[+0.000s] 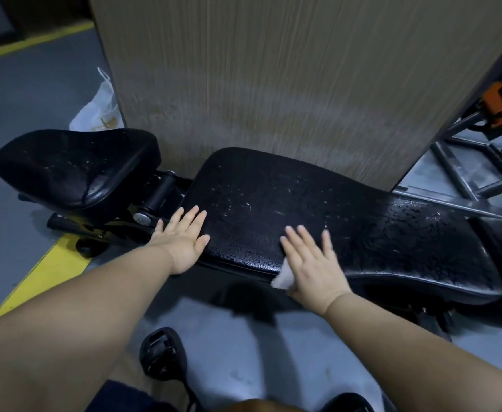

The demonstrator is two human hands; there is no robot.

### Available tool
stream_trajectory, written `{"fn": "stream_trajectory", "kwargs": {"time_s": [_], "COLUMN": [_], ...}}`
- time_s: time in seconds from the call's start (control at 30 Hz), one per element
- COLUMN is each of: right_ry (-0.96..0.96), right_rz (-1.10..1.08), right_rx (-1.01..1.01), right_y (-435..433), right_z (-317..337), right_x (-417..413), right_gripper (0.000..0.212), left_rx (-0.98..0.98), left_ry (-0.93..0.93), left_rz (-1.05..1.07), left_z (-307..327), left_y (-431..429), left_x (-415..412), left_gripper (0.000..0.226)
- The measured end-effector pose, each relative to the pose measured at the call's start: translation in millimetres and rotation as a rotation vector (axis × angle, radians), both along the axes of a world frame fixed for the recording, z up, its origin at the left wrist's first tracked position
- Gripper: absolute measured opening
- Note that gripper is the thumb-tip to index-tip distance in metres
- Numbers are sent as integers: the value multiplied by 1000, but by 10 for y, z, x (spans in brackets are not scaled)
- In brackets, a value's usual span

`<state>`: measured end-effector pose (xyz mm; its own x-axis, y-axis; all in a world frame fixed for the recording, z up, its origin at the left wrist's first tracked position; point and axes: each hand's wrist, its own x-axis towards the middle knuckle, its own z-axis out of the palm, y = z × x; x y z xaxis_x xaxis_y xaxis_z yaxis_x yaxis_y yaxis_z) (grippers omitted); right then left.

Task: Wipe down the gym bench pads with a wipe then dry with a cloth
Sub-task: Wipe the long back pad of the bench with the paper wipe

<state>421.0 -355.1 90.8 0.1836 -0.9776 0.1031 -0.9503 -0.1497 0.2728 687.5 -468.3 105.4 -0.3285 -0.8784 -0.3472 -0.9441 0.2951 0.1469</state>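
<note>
Right grip (312, 263), fingers flat, pressed the cloth (282, 278) on the near edge of the pad (273, 197). Left grip (184, 242) lay flat, empty, at its left end. Wet length ran rightward; right grip nearer.

Left hand (184, 243), right hand (313, 264), flat.

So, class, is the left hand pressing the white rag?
No, the white rag sits under the right hand; the left hand rests bare on the pad.
</note>
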Motion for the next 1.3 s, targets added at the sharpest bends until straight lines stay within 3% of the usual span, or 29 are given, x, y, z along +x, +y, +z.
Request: {"fn": "stream_trajectory", "kwargs": {"time_s": [0.17,0.43,0.6,0.7,0.87,1.07,1.2,1.3], "right_ry": [16,-16,10,-16,-37,-33,-43,-32], "right_rz": [88,159,10,-183,-289,13,75,91], "right_rx": [30,-28,34,82,65,-20,-61,-64], "right_y": [-173,-49,108,226,282,103,64,92], "right_z": [-14,-113,-84,-14,29,-87,-142,-144], "right_x": [390,-51,-690,-1100,-1170,-543,-436,-546], "right_gripper": [93,100,109,115,116,111,105,100], "left_rx": [-56,-182,-204,-238,-266,-261,-249,-252], "left_ry": [-51,6,5,32,67,29,33,62], "left_rz": [-23,-310,-361,-366,-343,-340,-340,-426], "left_z": [44,69,-3,-42,-61,-64,-25,27], "left_y": [51,317,293,289,298,299,322,413], "left_x": [-65,-713,-960,-956,-971,-1012,-1045,-1211], "left_gripper": [58,64,67,90,95,96,97,80]}}
